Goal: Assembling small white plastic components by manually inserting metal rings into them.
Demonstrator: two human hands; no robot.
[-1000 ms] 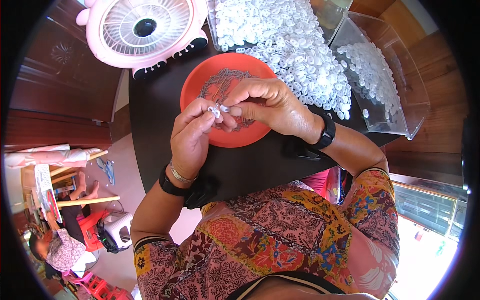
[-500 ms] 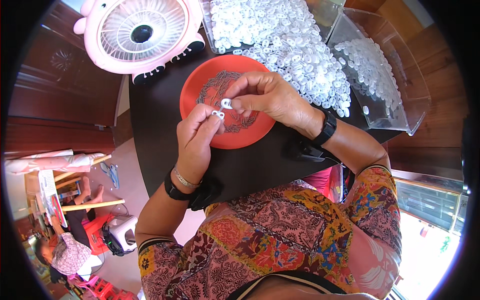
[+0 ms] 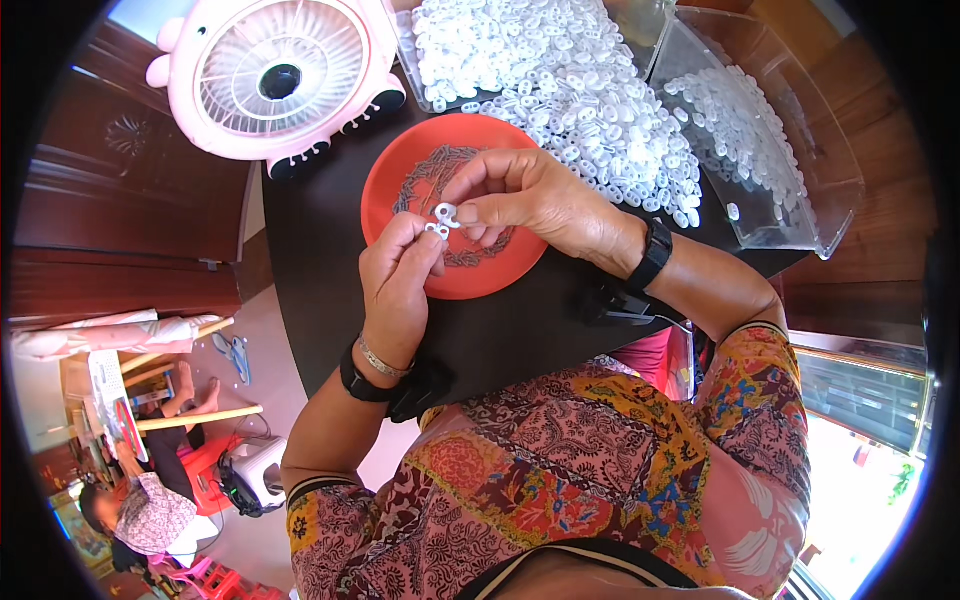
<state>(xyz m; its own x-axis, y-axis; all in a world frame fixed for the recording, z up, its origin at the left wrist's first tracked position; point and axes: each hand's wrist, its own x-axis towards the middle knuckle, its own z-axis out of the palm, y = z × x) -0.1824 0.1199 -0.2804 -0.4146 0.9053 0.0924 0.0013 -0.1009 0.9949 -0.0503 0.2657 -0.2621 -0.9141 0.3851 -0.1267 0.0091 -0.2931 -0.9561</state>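
Note:
Over the red round dish [image 3: 384,198], my left hand [image 3: 398,265] pinches a small white plastic piece with two holes [image 3: 437,230] between thumb and forefinger. My right hand [image 3: 550,205] grips another white two-holed piece [image 3: 446,213] by its edge, tilted and right against the first one. Whether the two pieces are joined cannot be made out. Many thin grey metal pieces [image 3: 462,257] lie in the dish beneath my hands, some of them hidden by my fingers.
A heap of white two-holed pieces [image 3: 610,130] spreads over the dark table [image 3: 500,340] beyond my right hand. More lie in a clear bin [image 3: 840,190] at the right. A pink fan [image 3: 385,50] stands at the far left. Another person [image 3: 155,510] sits low at the left.
The right hand's white piece has turned and come down closer against the left hand's piece. Both hands keep their pinch over the dish.

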